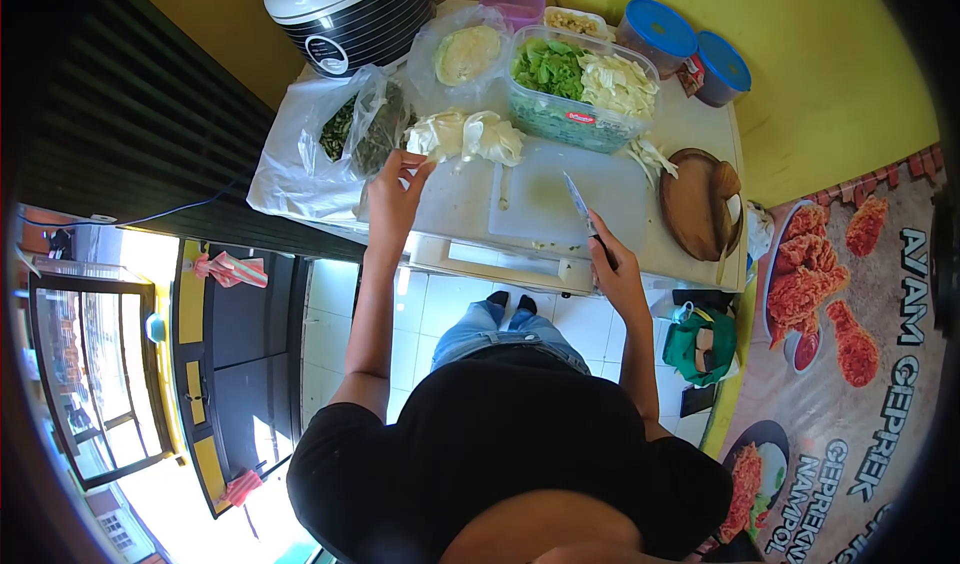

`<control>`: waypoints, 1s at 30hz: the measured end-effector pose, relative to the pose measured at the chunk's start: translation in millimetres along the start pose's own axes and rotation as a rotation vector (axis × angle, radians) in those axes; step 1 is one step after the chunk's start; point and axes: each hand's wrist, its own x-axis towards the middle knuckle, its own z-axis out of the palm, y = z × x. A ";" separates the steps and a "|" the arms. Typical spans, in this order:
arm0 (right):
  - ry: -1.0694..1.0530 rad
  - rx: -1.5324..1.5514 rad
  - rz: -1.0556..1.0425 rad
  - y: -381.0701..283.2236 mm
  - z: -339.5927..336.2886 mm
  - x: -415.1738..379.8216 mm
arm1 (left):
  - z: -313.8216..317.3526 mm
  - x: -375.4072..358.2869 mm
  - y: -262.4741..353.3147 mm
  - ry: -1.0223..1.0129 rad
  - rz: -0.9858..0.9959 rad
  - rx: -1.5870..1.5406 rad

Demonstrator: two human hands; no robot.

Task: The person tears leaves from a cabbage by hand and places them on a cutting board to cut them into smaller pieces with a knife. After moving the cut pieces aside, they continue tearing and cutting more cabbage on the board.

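Nearest the body, right hand point(618, 274), grip clamped on knife point(582, 209), blade over cutting board point(560, 199) on bench point(690, 124). Farther, left hand point(397, 196), fingers together, pinches cabbage point(465, 136) beside bagged greens point(365, 124); tub point(580, 84) behind.

Both arms reach forward; left hand point(398, 192) pinches, right hand point(618, 274) is fisted.

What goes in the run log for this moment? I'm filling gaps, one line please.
left hand: touching cabbage pieces | right hand: holding knife over cutting board | container of greens behind board
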 end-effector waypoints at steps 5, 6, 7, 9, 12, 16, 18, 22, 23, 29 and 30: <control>0.002 0.005 0.009 -2.2 -0.6 -1.3 | -15.1 -4.6 16.9 0.041 0.017 0.010; 0.007 0.004 0.013 -1.1 -0.4 -1.0 | -10.7 -6.4 18.3 0.004 -0.023 -0.006; 0.022 -0.001 0.002 0.9 0.1 0.0 | -3.2 -8.3 17.7 -0.003 -0.023 -0.009; 0.047 -0.006 -0.004 -0.3 -0.5 0.6 | 17.0 -12.3 18.6 -0.113 0.095 0.012; 0.067 0.037 0.076 -3.9 -3.1 0.9 | 60.2 -16.5 34.9 -0.060 0.240 -0.062; 0.182 0.102 0.009 4.2 -8.6 1.4 | 99.7 -23.0 57.9 -0.146 0.603 -0.001; 0.215 0.124 0.026 4.7 -13.2 -1.2 | 108.4 -28.6 57.1 -0.262 0.620 0.007; 0.252 0.131 0.059 -0.8 -18.8 -9.8 | 108.4 -31.1 53.3 -0.541 0.534 -0.037; 0.248 0.159 0.103 -1.8 -19.2 -12.6 | 106.9 -29.7 53.4 -0.548 0.535 -0.038; 0.235 0.134 0.054 2.8 -17.5 -14.0 | 103.8 -12.5 49.4 -0.392 0.480 -0.172; 0.240 0.134 0.045 1.4 -17.2 -11.5 | 93.9 -3.3 64.5 -0.341 0.360 -0.242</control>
